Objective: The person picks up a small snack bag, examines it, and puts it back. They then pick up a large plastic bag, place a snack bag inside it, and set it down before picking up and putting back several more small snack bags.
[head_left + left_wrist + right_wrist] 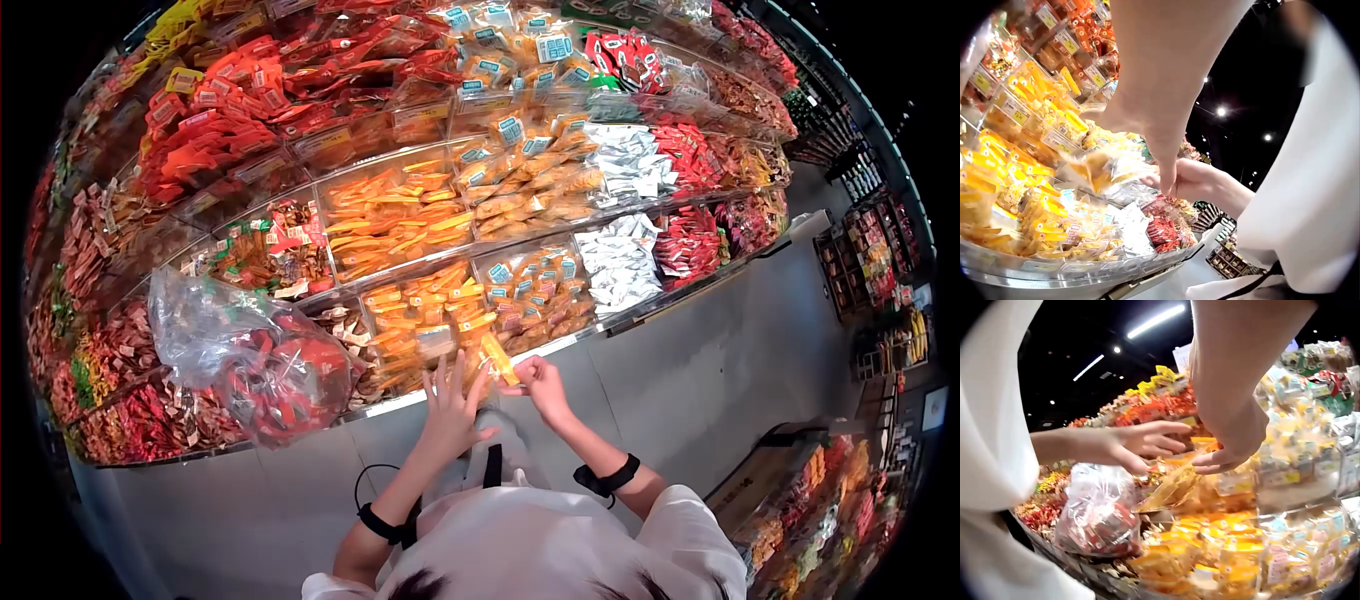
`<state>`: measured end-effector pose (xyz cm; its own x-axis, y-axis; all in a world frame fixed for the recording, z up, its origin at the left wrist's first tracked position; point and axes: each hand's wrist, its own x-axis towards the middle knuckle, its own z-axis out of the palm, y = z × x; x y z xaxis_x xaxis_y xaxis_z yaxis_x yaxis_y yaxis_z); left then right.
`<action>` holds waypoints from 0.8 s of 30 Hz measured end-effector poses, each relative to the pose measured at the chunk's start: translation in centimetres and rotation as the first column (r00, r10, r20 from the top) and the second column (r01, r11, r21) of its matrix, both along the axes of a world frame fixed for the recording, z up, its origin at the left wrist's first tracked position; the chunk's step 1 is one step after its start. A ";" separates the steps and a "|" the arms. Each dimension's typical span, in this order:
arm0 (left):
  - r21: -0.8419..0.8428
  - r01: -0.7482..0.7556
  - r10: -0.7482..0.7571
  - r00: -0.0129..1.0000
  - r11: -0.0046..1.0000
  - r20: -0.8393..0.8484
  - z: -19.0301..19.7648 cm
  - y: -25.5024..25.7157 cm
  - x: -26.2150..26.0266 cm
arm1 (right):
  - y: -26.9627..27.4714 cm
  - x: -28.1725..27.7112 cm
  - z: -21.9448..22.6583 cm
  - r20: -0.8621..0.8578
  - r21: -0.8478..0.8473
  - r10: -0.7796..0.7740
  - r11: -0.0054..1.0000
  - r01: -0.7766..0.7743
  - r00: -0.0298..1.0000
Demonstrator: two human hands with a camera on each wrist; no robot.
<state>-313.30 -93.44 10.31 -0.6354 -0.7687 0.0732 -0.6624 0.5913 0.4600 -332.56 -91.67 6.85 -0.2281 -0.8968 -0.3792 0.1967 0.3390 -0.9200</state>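
Note:
A yellow-and-clear snack packet [497, 360] is pinched at one end by my right hand [543, 388], over the front edge of the display. In the right wrist view the packet [1175, 487] hangs slanting down from the fingers, its contents orange-brown. My left hand [452, 405] is beside it with fingers spread and nothing in its grasp. From the left wrist the packet [1100, 172] looks blurred, and the left hand partly covers the right hand [1200, 181]. Below lie bins of similar yellow packets [395, 310].
A clear plastic bag [285, 375] with red packets inside sits on the bins to the left. White packets [618, 265] and red packets [690, 240] fill bins to the right. A grey floor [690, 370] runs along the display, with another candy stand [820, 510] at lower right.

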 end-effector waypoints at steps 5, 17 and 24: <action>0.053 -0.043 0.052 0.980 0.998 -0.192 0.6 0.7 3.7 | 1.1 3.3 5.4 0.100 -0.036 0.103 0.994 -0.099 0.990; 0.700 0.705 0.722 0.425 0.115 -0.546 1.1 3.1 11.8 | 1.3 6.9 8.0 -0.059 -0.128 0.224 0.965 -0.230 0.973; 0.613 0.781 0.759 0.328 0.117 -0.563 1.3 4.2 13.5 | 0.1 10.0 8.4 -0.100 -0.180 0.434 0.877 -0.445 0.895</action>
<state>-299.77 -89.28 11.56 -0.7699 -0.6192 -0.1544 0.4893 -0.7281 0.4800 -322.59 -91.60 15.26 0.1911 -0.9635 -0.1872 0.0164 0.1938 -0.9809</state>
